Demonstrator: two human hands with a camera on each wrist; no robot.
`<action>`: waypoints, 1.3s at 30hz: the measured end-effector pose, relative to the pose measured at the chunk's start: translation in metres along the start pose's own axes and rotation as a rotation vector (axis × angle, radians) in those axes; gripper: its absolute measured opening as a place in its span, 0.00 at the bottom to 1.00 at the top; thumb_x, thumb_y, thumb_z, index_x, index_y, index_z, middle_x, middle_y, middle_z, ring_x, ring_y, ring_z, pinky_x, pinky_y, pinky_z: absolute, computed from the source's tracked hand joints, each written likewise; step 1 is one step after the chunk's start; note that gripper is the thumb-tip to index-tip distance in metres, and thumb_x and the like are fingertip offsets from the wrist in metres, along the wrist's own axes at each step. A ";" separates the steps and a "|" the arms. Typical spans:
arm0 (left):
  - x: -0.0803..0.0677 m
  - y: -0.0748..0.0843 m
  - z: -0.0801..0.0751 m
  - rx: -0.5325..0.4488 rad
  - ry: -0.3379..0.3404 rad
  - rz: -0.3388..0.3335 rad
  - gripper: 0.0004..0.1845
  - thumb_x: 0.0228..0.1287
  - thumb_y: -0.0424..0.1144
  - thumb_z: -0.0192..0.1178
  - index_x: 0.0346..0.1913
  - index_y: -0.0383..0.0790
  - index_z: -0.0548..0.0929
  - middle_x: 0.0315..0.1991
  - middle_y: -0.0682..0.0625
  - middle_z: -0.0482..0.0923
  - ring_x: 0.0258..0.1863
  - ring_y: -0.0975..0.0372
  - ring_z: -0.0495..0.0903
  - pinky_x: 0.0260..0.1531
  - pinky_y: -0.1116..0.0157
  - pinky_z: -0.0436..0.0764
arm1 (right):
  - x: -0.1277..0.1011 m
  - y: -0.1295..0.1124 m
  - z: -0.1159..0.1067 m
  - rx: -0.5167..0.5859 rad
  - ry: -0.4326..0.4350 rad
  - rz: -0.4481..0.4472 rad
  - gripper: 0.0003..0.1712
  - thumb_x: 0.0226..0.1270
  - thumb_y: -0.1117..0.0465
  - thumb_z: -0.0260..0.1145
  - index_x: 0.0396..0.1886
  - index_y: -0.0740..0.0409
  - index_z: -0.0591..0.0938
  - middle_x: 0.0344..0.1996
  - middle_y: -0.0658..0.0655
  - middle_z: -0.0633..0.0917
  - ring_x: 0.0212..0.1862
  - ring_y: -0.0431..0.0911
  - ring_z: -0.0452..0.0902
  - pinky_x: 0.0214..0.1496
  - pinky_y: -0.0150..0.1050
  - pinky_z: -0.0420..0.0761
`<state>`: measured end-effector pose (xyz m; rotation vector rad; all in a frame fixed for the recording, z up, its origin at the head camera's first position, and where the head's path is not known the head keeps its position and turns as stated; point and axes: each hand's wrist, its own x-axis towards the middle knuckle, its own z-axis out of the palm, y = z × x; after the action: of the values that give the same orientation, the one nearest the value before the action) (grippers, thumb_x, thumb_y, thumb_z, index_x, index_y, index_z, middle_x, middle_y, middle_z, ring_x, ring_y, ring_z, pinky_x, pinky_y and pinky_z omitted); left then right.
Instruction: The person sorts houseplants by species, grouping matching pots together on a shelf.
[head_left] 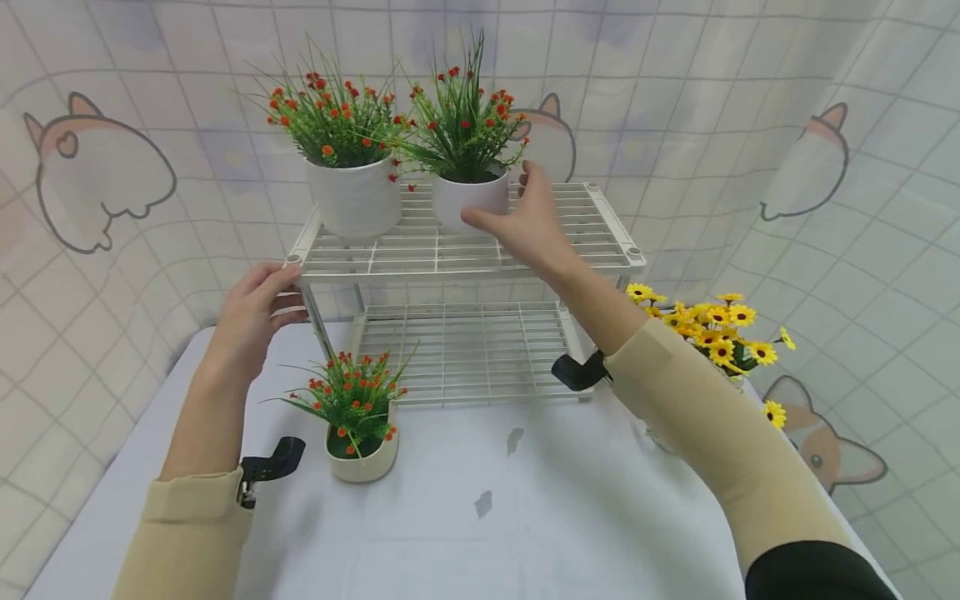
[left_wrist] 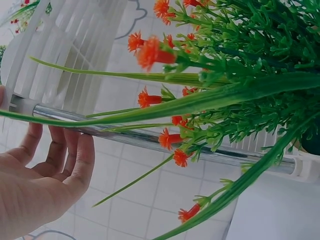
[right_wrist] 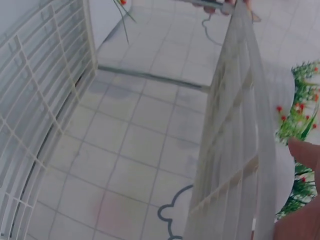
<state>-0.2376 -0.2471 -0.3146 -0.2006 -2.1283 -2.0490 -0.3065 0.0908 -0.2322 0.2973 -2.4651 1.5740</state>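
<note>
My right hand (head_left: 528, 221) holds a white pot of red-flowered grass (head_left: 471, 200) on the top tier of a white wire shelf rack (head_left: 592, 225), thumb across its front and fingers at its right side. In the right wrist view, part of that hand (right_wrist: 302, 195) shows beside the pot at the right edge. My left hand (head_left: 251, 321) grips the rack's front left corner, thumb on top; in the left wrist view its fingers (left_wrist: 82, 157) touch the metal post (left_wrist: 135, 137). Left of the held pot stands a larger white pot (head_left: 354, 196) with orange-red flowers.
A cream pot (head_left: 363, 462) with red flowers stands on the white-covered table (head_left: 450, 550) before the rack's left side. Yellow flowers (head_left: 712, 333) stand at the right, partly behind my right sleeve. The lower wire tier (head_left: 465, 350) sits low near the table. A patterned curtain (head_left: 225, 50) hangs behind.
</note>
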 end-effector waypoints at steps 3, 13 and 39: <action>0.001 0.000 0.001 0.005 0.000 0.001 0.18 0.78 0.53 0.58 0.54 0.41 0.76 0.48 0.49 0.76 0.49 0.59 0.77 0.48 0.68 0.79 | -0.018 0.004 -0.003 0.051 0.064 -0.133 0.55 0.62 0.54 0.78 0.80 0.61 0.54 0.74 0.59 0.61 0.73 0.48 0.57 0.70 0.39 0.67; 0.001 0.002 0.002 -0.015 -0.014 -0.005 0.18 0.78 0.52 0.58 0.53 0.40 0.75 0.48 0.49 0.75 0.49 0.56 0.77 0.47 0.69 0.79 | -0.095 0.041 0.015 0.187 -0.025 -0.443 0.24 0.63 0.73 0.72 0.57 0.70 0.74 0.53 0.62 0.77 0.52 0.49 0.73 0.54 0.45 0.81; 0.000 -0.002 0.001 -0.084 -0.008 -0.012 0.14 0.78 0.49 0.58 0.54 0.43 0.76 0.49 0.50 0.75 0.48 0.60 0.77 0.47 0.71 0.79 | -0.183 0.129 0.189 0.036 -0.464 0.097 0.61 0.54 0.48 0.84 0.77 0.65 0.58 0.70 0.64 0.65 0.67 0.55 0.68 0.62 0.44 0.76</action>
<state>-0.2384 -0.2462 -0.3164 -0.2087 -2.0550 -2.1494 -0.1776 -0.0165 -0.4728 0.6206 -2.8279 1.7536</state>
